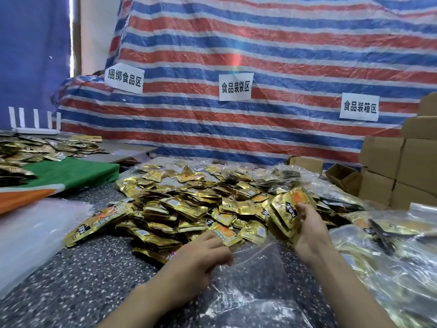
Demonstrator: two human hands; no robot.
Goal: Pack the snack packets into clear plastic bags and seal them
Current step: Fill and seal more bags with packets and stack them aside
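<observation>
On the dark speckled stone surface, straight ahead of the person, lies a broad heap of small gold foil snack packets. At the heap's near right edge the right hand grips a stack of gold packets, fingers curled round its lower end, thumb on the front. The stack stands above the hand, tilted, its long axis running from lower left to upper right, with the orange-printed end pointing up and away from the person.

Between the two forearms a clear plastic bag lies flat and crumpled, its long axis running from the heap toward the person. The left hand sits at the bag's far left corner, fingers curled onto the film, just below the nearest loose packets.

Filled clear bags are piled at the right, brown cardboard boxes behind them, and a red, white and blue striped tarp hangs at the back.
</observation>
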